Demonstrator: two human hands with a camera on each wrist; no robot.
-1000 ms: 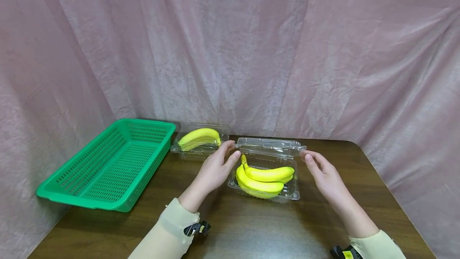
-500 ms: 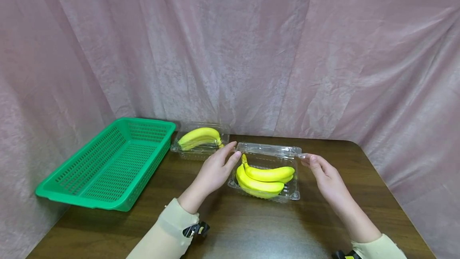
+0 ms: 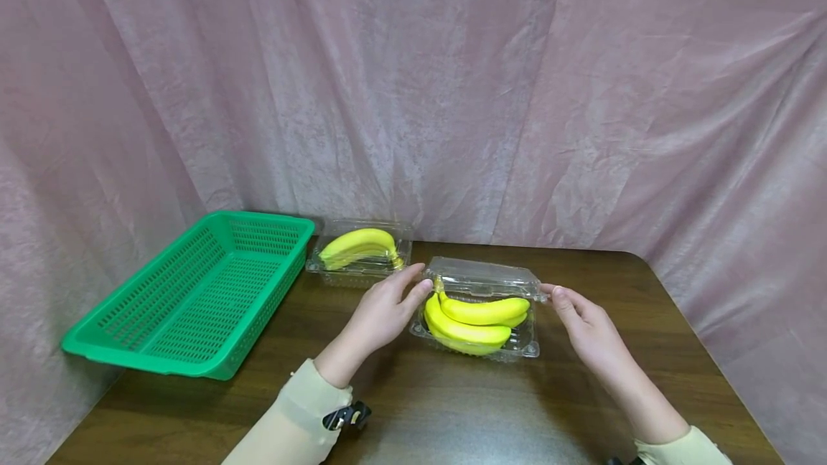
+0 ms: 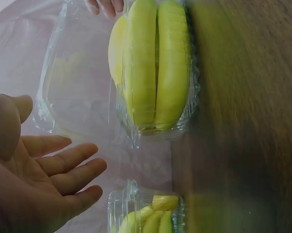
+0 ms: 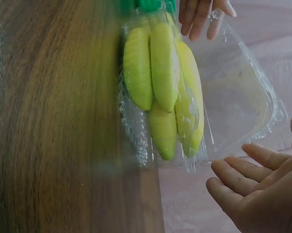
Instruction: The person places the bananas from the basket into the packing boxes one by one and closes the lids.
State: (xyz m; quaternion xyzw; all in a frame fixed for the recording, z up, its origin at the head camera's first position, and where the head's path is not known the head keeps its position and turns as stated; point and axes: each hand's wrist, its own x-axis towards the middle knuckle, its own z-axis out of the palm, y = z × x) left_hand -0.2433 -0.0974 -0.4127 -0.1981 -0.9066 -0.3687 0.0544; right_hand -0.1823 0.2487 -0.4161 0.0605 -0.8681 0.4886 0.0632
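A bunch of yellow bananas point(image 3: 474, 325) lies in a clear plastic clamshell box point(image 3: 517, 350) on the table. Hinged at the back, its lid point(image 3: 484, 275) leans raised over the rear of the box. My left hand point(image 3: 388, 307) is at the lid's left front corner, fingers fairly straight and thumb apart from them. At the opposite corner, my right hand point(image 3: 584, 321) touches the lid with extended fingers. Both wrist views show spread fingers by the lid, the left hand point(image 4: 43, 170) and the right hand point(image 5: 262, 179) alike, neither curled around it.
Behind my left hand stands a second clear clamshell box point(image 3: 329, 275), shut, with bananas point(image 3: 360, 244) inside. A green slatted plastic basket point(image 3: 235, 321) sits on the left of the brown wooden table point(image 3: 452, 415). Pink curtains point(image 3: 484, 92) hang behind and at the sides.
The lid has tilted forward and down over the back of the bananas. Both hands have moved slightly toward me with it. The right thumb and fingers no longer pinch the lid's corner.
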